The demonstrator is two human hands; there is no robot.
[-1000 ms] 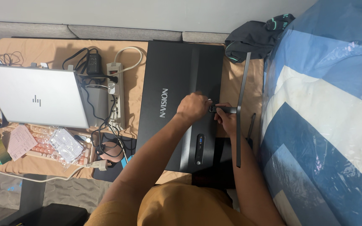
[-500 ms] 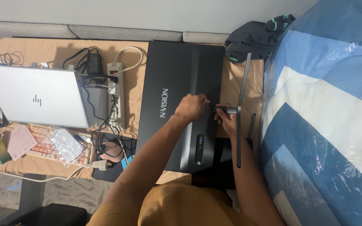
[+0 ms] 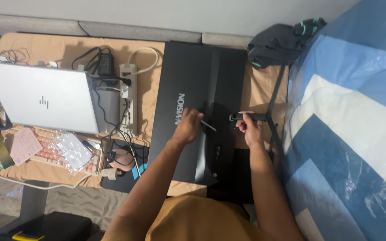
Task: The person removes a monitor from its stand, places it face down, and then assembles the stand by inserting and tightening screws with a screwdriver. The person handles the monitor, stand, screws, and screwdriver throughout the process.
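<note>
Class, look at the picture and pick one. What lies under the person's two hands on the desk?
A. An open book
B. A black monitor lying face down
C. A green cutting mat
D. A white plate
B: the left hand, holding a thin tool, and the right hand, on a black stand arm, are over the black monitor lying flat with its back up.
</note>
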